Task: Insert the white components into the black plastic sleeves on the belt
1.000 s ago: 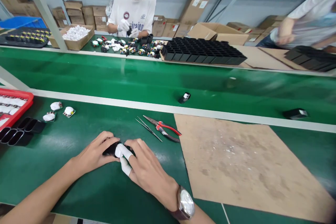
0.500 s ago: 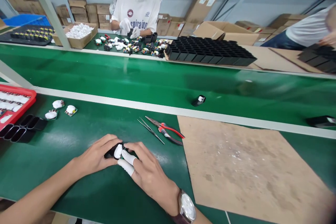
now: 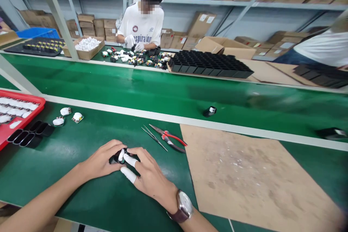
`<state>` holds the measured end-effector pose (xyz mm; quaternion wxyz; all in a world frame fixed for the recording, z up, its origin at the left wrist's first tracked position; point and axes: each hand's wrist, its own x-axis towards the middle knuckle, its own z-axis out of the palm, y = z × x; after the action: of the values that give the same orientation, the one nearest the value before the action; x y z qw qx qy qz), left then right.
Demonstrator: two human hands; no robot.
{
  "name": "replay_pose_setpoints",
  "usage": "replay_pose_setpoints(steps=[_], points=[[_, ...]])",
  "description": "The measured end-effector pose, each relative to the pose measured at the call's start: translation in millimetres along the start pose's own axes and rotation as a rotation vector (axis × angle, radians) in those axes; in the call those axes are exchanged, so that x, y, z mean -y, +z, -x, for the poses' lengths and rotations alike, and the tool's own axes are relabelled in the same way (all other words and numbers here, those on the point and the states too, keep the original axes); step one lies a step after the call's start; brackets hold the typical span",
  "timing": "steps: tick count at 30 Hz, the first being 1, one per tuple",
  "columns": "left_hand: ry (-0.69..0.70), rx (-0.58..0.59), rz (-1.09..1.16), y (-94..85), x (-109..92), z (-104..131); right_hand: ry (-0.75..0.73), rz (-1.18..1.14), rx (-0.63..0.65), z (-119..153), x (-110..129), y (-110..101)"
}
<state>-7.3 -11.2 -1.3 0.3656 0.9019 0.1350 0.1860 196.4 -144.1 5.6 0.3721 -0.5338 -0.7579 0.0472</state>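
My left hand (image 3: 102,159) is wrapped round a black plastic housing (image 3: 113,159) above the green table. A small circuit board with a white top (image 3: 121,155) sits in the mouth of that housing. My right hand (image 3: 146,168), with white covers on two fingers and a watch at the wrist, presses its fingers on the white-topped board and the housing's edge. Tweezers (image 3: 154,137) and red-handled pliers (image 3: 168,138) lie beyond my right hand. Several empty black housings (image 3: 28,135) and white-topped boards (image 3: 77,117) rest at the left.
A red tray (image 3: 40,107) of boards is at the far left. Cardboard (image 3: 244,174) covers the table at right. Past a pale rail, a green belt (image 3: 152,92) carries black housings (image 3: 210,111). Across it, a person in white gloves (image 3: 141,25) works behind boards and stacked housings.
The camera view has tilted up, bringing an overhead beam into sight. Both hands keep the housing, and the board looks slightly deeper in it.
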Motion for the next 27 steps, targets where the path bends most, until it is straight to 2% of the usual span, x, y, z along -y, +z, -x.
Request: replay_pose_setpoints(steps=[2, 5, 7, 10, 14, 18, 20, 23, 27], points=[[-0.011, 0.003, 0.021, -2.5, -0.7, -0.2, 0.053, 0.033, -0.038, 1.6, -12.1, -5.9], [-0.046, 0.01, 0.041, -4.9, 0.4, 0.7, 0.185, 0.349, -0.073, 5.7, -34.9, -14.3], [-0.07, -0.023, 0.074, -4.9, 2.4, 1.8, 0.238, 0.547, -0.044, 10.0, -48.9, -15.6], [-0.052, -0.087, 0.144, -4.2, 5.3, 3.1, 0.23, 0.603, 0.01, 16.1, -62.1, -11.5], [0.052, -0.095, 0.129, -5.7, 3.3, 4.0, 0.183, 0.551, 0.048, 15.4, -61.9, -8.9], [0.091, -0.047, 0.064, -5.7, -0.1, 6.7, 0.135, 0.439, 0.054, 2.7, -41.4, -13.8], [0.026, -0.045, 0.085, -3.3, 1.7, 8.5, 0.08, 0.217, 0.08, -5.5, -27.0, -14.6], [-0.143, -0.06, 0.191, 0.8, 6.8, 10.6, 0.012, -0.106, 0.175, -15.4, -11.5, -10.4], [-0.255, -0.04, 0.262, 1.5, 8.8, 11.5, -0.004, -0.189, 0.222, -17.7, -11.4, -1.1]])
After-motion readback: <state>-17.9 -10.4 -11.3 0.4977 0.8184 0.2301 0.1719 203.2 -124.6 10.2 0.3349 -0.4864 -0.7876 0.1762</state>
